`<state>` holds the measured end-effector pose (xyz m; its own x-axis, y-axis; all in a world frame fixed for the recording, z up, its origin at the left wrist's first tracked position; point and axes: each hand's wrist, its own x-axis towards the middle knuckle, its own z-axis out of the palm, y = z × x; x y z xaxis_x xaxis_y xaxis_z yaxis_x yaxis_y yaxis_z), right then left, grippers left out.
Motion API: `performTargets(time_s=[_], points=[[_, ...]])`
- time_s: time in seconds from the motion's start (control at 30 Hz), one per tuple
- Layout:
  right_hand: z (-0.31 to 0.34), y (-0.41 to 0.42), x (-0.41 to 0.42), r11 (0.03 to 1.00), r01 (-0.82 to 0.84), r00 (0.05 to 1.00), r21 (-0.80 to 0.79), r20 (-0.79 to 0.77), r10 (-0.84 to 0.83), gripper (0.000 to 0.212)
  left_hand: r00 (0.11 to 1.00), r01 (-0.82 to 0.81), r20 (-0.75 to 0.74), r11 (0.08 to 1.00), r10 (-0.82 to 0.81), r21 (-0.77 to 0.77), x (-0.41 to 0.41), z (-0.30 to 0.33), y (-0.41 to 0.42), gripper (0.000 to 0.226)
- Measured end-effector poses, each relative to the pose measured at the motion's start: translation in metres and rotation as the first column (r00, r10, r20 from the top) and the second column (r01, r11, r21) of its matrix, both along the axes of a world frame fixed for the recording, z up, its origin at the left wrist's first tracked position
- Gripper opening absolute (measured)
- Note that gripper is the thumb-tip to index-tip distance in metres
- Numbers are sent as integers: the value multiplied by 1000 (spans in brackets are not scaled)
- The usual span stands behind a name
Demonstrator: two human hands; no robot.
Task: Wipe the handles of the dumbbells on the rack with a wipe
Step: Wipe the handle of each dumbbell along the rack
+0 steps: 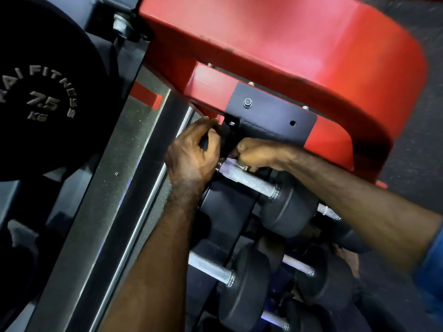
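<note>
The person's right hand is curled into a fist over the far end of a knurled steel handle belonging to the top dumbbell on the rack, and a sliver of white under the knuckles looks like the wipe, though most of it is hidden by the fingers. The left hand has its fingers bent around the dark far head of that same dumbbell, just left of the handle's end, thumb up against the black bracket plate bolted to the red frame overhead. Both forearms reach in from the lower edge of the view. Below the gripped dumbbell, two more dumbbells sit on lower tiers with their knurled handles bare. At upper left hangs a black weight plate marked 7.5 KG, beside a grey upright post of the rack.
</note>
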<state>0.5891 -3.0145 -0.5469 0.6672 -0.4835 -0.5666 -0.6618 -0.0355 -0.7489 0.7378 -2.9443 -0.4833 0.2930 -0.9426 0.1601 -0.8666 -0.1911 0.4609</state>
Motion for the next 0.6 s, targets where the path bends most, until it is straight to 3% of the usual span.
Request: performTargets(time_s=[0.07,0.13,0.27,0.4,0.6], points=[[4,4,-14,999,-32,999,-18,-1,32,48,1000,0,-2,1000,0,-6,-1,0,1,35],[6,17,-35,988,-76,997,-137,-31,72,52,1000,-13,3,1000,13,-1,0,-1,0,34],[14,35,-46,955,2,999,-297,-46,-17,34,1000,-14,23,1000,14,1,-1,-1,1,32],[22,35,-17,944,106,994,-312,58,-92,29,1000,-7,1,1000,7,2,-1,-3,1,34],[11,52,-42,927,141,987,-349,-18,-158,23,1000,-13,-28,1000,12,-9,-1,0,0,33]])
